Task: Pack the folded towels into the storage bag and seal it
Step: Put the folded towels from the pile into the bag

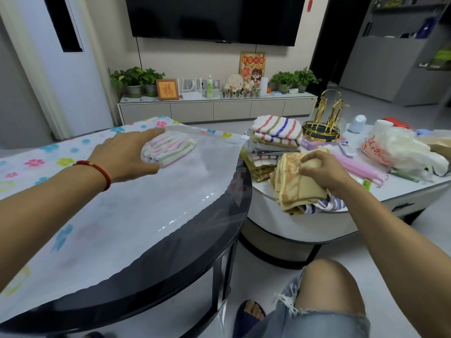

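A large translucent storage bag (136, 215) with coloured flower prints lies flat over the dark round table (195, 272). A pastel-striped folded towel (168, 148) shows through the bag's film near its far end. My left hand (127, 154) rests on the bag with fingers stretched around that towel's left side. On the white table to the right stands a stack of folded towels (275, 140). My right hand (322, 172) grips a tan folded towel (295, 189) lying in front of the stack, over a blue-striped one (327, 206).
The white coffee table (305, 225) also carries a gold cup rack (324, 123), pink clips (353, 167), plastic bags (405, 152) and small items. My knee (327, 286) and foot are below. A TV cabinet with plants stands behind.
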Tool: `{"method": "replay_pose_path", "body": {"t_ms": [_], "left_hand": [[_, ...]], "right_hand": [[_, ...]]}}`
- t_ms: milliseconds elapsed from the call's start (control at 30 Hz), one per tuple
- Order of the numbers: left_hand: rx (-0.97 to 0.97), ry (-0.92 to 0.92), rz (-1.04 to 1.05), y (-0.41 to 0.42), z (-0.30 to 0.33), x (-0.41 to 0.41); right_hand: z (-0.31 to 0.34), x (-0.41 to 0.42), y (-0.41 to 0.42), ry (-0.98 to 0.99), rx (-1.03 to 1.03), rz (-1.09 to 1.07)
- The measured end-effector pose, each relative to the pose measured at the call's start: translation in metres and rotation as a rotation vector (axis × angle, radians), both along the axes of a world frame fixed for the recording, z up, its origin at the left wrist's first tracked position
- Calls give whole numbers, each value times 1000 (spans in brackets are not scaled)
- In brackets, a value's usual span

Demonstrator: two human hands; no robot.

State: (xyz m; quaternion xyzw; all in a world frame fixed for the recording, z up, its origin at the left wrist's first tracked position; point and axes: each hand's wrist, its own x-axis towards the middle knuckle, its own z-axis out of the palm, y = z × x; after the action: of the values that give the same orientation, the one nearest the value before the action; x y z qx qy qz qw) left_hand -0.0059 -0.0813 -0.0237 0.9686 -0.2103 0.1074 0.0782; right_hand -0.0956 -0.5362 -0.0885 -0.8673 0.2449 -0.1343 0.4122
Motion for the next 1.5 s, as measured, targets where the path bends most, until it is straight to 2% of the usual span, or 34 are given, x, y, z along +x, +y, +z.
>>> {"method": "replay_pose_path", "body": {"t_ms": [167,233,300,367,433,500,567,667,767,800,900,1000,1033,1067,1167,1233,1367,1500], "left_hand": [[42,-11,-5,11,24,4],[58,-4,0,16,33,7],[35,7,9,21,41,11],[-28,16,19,25,47,15],[-84,28,19,28,53,19],[-115,21,7,30,58,23],[-109,3,-1,33,64,25],[-101,-11,-21,34,69,28],[-81,-27,-42,34,72,29],[-71,-36,-51,34,73,29],[-58,-47,-72,36,72,29],[-60,-52,-61,39,70,30],[-59,-55,-60,40,71,29],[-59,-58,-58,41,71,29],[-67,-68,-58,47,73,30],[-80,-79,-60,49,74,30],[-56,-58,-77,49,70,27],[-11,-34,-85,44,59,24]], "right_hand": [[43,-17,68,-79,419,383],[46,-13,113,-52,655,561],[37,5,165,-36,800,700],[26,32,222,-110,885,739],[13,62,276,-236,999,670],[-6,91,319,-276,1048,560],[-34,112,350,-150,968,471],[-72,127,378,78,793,455],[-91,147,396,46,445,466],[-92,154,403,32,385,471],[-92,180,421,34,333,486],[-80,203,431,104,417,570],[-76,206,429,127,383,594],[-73,206,427,140,245,620],[-82,192,427,41,-430,604],[-95,181,434,-39,-639,681],[-93,191,440,95,-672,877],[-79,185,424,66,-662,948]]}}
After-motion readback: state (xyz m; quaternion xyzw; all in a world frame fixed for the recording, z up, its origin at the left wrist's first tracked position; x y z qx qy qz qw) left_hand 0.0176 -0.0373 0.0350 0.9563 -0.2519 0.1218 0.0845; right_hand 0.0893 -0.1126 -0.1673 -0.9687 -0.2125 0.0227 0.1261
